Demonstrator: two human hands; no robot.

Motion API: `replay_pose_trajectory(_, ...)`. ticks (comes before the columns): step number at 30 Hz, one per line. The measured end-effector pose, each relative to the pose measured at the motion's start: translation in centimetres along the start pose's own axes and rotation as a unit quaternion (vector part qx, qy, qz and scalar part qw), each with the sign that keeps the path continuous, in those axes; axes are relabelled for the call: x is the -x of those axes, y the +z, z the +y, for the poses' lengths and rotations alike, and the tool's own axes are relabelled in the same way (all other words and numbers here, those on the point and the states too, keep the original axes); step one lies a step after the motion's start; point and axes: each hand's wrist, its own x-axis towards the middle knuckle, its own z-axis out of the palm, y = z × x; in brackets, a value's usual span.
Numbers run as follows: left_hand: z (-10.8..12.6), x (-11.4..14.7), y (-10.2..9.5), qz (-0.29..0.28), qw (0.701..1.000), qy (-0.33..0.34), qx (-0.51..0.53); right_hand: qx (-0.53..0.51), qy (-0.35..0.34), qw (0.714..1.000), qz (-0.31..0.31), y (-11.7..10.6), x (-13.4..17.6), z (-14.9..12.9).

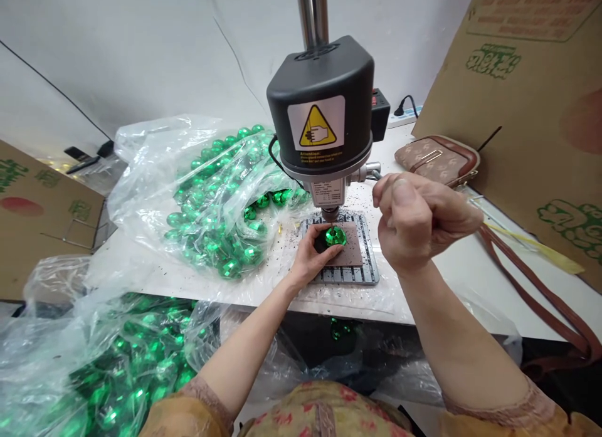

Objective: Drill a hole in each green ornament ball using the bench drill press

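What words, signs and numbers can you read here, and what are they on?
"Attention:", in yellow on the black, rounded drill-press head; smaller lines below are too blurred.
Yellow triangular warning sign showing a hand, on its white sticker.
Pale rectangular label underneath: too small to read.
Brown cardboard boxes, left and right: green lettering, and red on the right one; I can't read either.
No readable numbers.

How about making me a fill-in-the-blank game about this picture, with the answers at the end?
1. The left hand holds a shiny ball, and its color is ____.
2. The yellow warning sign on the black machine is shaped like a ____.
3. From where the person sits, the handbag is to the ____ of the machine.
4. Many more balls are in bags of see-through ____.

Missing words: green; triangle; right; plastic.
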Motion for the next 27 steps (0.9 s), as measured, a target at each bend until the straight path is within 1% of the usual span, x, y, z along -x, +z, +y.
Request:
replay_pose_trajectory(5,0.4,0.0,0.2,0.009,1.000,-0.002,0.002,-0.001,-0.036,0.999,-0.004,-0.2,0.3,0.3)
replay_pose_trajectory(9,0.5,0.0,0.2,0.005,1.000,-0.002,0.002,-0.013,-0.071,0.997,-0.003,-0.2,0.4,0.8)
replay_pose_trajectory(13,0.4,0.0,0.1,0.006,1.000,0.000,-0.007,-0.012,-0.076,0.997,-0.015,-0.6,0.9,1.0)
replay_pose_trajectory(15,0.4,0.0,0.1,0.007,1.000,0.001,-0.011,-0.006,-0.071,0.997,-0.013,-0.6,1.1,0.9)
replay_pose_trajectory(17,0.3,0.1,0.1,0.006,1.000,0.001,-0.013,0.004,-0.053,0.999,-0.007,-0.4,1.0,0.5)
replay_pose_trajectory(19,0.3,0.1,0.1,0.006,1.000,0.001,-0.013,0.015,-0.016,1.000,0.003,0.1,0.3,-0.1)
replay_pose_trajectory(23,0.3,0.0,0.1,0.008,1.000,-0.005,-0.014,0.027,0.097,0.994,0.048,1.5,-2.7,-1.1)
replay_pose_trajectory(24,0.4,0.0,0.1,0.011,1.000,-0.005,-0.019,0.027,0.118,0.992,0.039,1.8,-3.4,-1.3)
replay_pose_trajectory(26,0.8,0.1,0.1,0.032,0.999,0.002,-0.037,0.027,0.138,0.989,0.034,2.2,-4.6,-1.3)
replay_pose_trajectory(27,1.0,0.5,0.1,0.052,0.997,0.011,-0.053,0.031,0.141,0.989,0.030,2.2,-4.9,-1.3)
